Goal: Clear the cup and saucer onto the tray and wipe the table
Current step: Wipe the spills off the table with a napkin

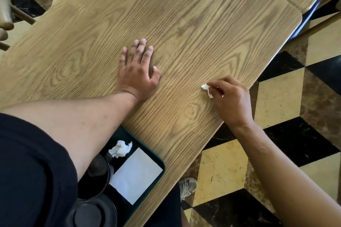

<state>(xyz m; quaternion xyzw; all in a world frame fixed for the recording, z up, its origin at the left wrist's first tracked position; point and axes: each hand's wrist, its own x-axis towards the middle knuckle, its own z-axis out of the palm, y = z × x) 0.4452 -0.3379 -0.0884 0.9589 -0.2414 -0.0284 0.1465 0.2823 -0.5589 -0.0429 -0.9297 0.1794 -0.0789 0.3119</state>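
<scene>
Right hand [231,100] pinched a small tissue scrap [206,88] near the tabletop's [184,14] right edge; light, soft, tear-prone, best held bunched. Left hand [137,72] lay flat, fingers apart. Dark cup [96,175] and saucer [94,212] sat on the tray [162,164] at the near edge.

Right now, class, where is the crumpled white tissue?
In the head view, the crumpled white tissue lies on the dark tray at bottom centre, beside the flat white napkin, just below the left forearm.

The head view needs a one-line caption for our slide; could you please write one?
Left hand flat on the wooden table, right hand pinching a tissue scrap; dark tray at the near edge.
</scene>
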